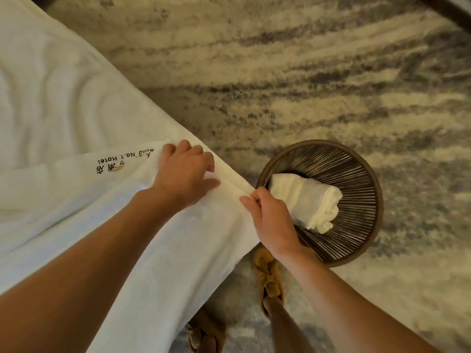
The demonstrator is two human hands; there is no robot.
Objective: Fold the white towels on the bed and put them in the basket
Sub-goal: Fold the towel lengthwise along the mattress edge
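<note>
A white towel (122, 200) with dark embroidered hotel lettering lies spread on the bed (51, 85), reaching its near edge. My left hand (184, 171) grips the towel's far edge, fingers curled over the fold. My right hand (270, 220) pinches the towel's corner at the bed's edge, right beside the basket. The round dark woven basket (364, 179) stands on the floor to the right of the bed. Inside it lies one rolled white towel (305, 200).
A patterned beige and grey carpet (305, 72) covers the floor beyond the bed and around the basket. My two feet in brown shoes (270, 276) stand beside the bed's edge, just below the basket.
</note>
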